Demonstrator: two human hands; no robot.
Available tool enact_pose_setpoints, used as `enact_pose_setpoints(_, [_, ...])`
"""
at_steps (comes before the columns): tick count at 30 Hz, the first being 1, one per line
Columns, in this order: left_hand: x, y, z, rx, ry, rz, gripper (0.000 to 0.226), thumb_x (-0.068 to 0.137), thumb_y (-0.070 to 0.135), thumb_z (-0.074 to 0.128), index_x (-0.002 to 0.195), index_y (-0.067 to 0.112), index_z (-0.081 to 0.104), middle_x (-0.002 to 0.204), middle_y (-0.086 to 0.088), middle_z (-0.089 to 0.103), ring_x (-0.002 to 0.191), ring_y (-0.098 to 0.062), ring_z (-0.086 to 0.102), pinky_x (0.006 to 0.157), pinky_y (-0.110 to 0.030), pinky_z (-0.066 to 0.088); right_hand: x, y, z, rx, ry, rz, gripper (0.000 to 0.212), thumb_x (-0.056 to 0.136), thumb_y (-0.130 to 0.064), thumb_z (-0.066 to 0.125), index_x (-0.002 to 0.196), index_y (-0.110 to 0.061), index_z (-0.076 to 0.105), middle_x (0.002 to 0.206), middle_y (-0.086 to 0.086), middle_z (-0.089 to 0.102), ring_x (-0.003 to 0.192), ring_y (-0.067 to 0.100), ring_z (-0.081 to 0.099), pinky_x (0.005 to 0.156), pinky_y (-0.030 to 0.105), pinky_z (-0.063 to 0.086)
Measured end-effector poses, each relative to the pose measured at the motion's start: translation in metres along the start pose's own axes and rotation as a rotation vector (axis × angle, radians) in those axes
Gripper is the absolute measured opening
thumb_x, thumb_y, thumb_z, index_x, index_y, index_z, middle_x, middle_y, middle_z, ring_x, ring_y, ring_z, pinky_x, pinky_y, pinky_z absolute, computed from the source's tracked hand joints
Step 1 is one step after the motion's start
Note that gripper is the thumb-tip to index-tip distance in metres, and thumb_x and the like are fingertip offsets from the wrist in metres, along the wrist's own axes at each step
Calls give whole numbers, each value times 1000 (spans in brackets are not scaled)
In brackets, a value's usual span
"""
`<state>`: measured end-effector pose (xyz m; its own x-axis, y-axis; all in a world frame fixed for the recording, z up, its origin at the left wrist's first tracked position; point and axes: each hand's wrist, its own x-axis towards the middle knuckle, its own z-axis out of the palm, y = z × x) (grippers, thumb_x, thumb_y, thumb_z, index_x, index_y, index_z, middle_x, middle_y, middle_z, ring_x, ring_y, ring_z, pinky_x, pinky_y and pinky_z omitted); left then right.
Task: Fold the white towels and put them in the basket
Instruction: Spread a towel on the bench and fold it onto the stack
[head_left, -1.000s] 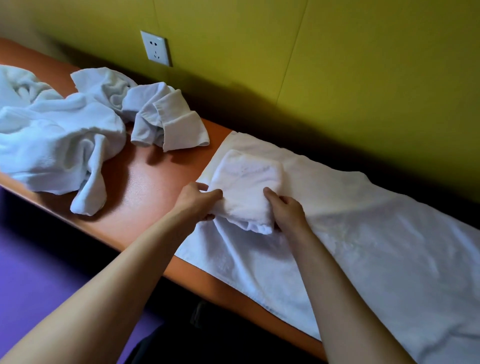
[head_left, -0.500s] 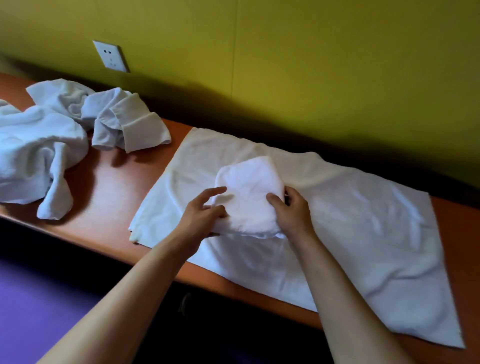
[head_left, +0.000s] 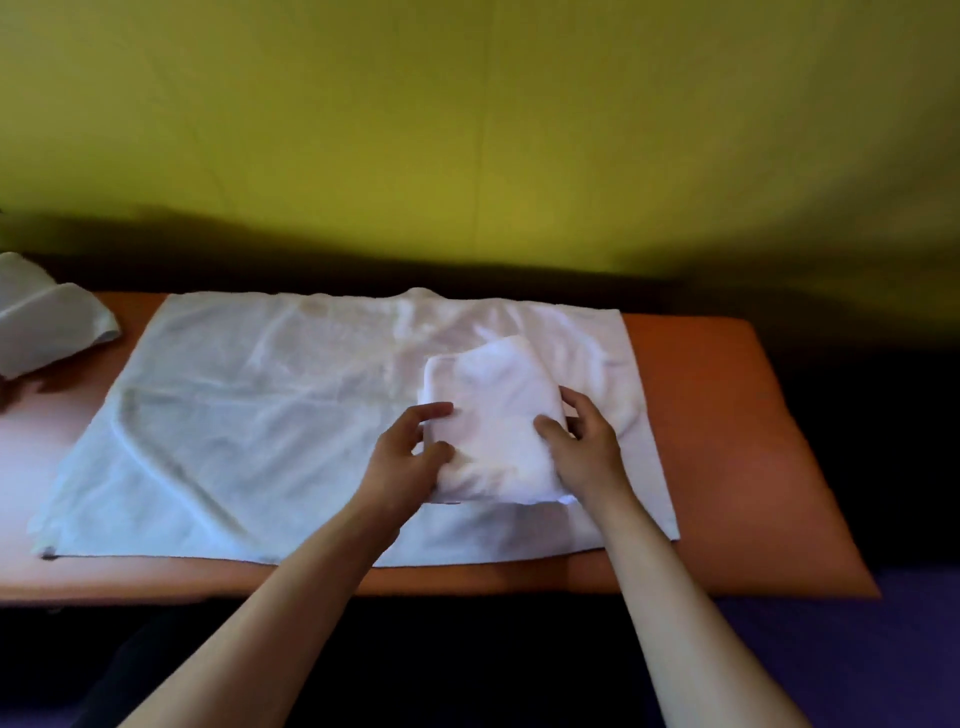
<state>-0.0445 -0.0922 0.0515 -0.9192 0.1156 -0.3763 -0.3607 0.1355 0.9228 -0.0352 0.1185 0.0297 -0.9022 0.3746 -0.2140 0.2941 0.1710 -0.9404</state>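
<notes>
Both hands grip a folded white towel (head_left: 493, 415), the left hand (head_left: 410, 457) on its left edge and the right hand (head_left: 584, 449) on its right. It sits over the right part of a larger towel (head_left: 249, 415) spread flat on the orange bench (head_left: 727, 441).

A yellow-green wall (head_left: 467, 130) fills the upper half of the room, smooth and matte, with a thin vertical seam (head_left: 480, 156) running down it near the middle. Deep shadow pools along its foot. Against it stands a long orange table (head_left: 727, 441), glossy at its left end where light washes it pale pink. Below its front edge lies darkness, and purple floor (head_left: 857, 665) shows at lower right.
</notes>
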Motion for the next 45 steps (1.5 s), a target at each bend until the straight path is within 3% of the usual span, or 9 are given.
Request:
enact_pose_setpoints(6, [14,4,108,197,-188,148,54,72,15,60,119,42,60,99,-5,71,64,-13,64,60,-27,53,16,36,-100,-15,189,3,37,90,-16,65,124,-29,60,111,-2,69,96,17,67,81,35,56])
enact_pose_setpoints(11, [42,6,193,313,-299,223,56,72,27,61,123,47,55,114,6,63,80,-18,67,72,-37,58,48,58,-174,-64,312,7,36,90,-19,65,125,-28,61,114,-3,69,103,19,65,87,40,56])
enact_pose_setpoints(14, [65,14,238,382,-299,272,55,77,27,62,129,41,52,117,4,61,94,-21,66,84,-41,57,76,60,-209,-112,367,-22,37,90,-16,64,126,-26,62,113,-5,68,101,17,64,78,28,50])
enact_pose_setpoints(19, [111,34,292,483,-326,403,52,91,15,63,139,28,46,128,5,55,110,-12,56,88,-14,39,126,51,-249,-222,456,-62,41,91,-19,63,131,-27,59,112,-8,63,101,14,58,81,25,43])
enact_pose_setpoints(22, [138,34,313,564,-306,450,51,94,25,64,141,24,44,136,-4,52,119,-18,54,93,-17,36,156,57,-265,-302,462,-72,43,91,-24,62,134,-29,56,125,-2,65,110,20,60,86,28,45])
enact_pose_setpoints(28, [146,3,320,1090,-279,602,50,101,47,45,149,34,40,160,-1,31,142,-30,30,115,-45,30,167,90,-262,-795,480,-127,53,93,-37,60,143,-23,49,146,12,48,130,35,47,103,46,40])
enact_pose_setpoints(33, [141,-13,316,1159,-222,660,52,104,51,31,154,35,31,162,0,28,147,-29,23,118,-43,25,146,117,-237,-913,404,-85,60,94,-56,48,148,-30,42,159,5,32,140,31,35,112,47,33])
enact_pose_setpoints(40, [124,-21,286,1217,-177,724,63,102,60,17,160,35,10,169,-6,10,156,-28,2,126,-46,2,170,109,-236,-962,327,-92,61,95,-56,45,150,-29,39,162,6,27,143,33,29,113,49,30])
enact_pose_setpoints(45, [65,-58,226,1270,-221,763,65,99,60,31,157,30,29,166,-6,22,155,-29,15,123,-49,19,163,102,-233,-1005,355,-100,59,95,-53,42,147,-25,44,158,11,33,141,36,33,114,50,30])
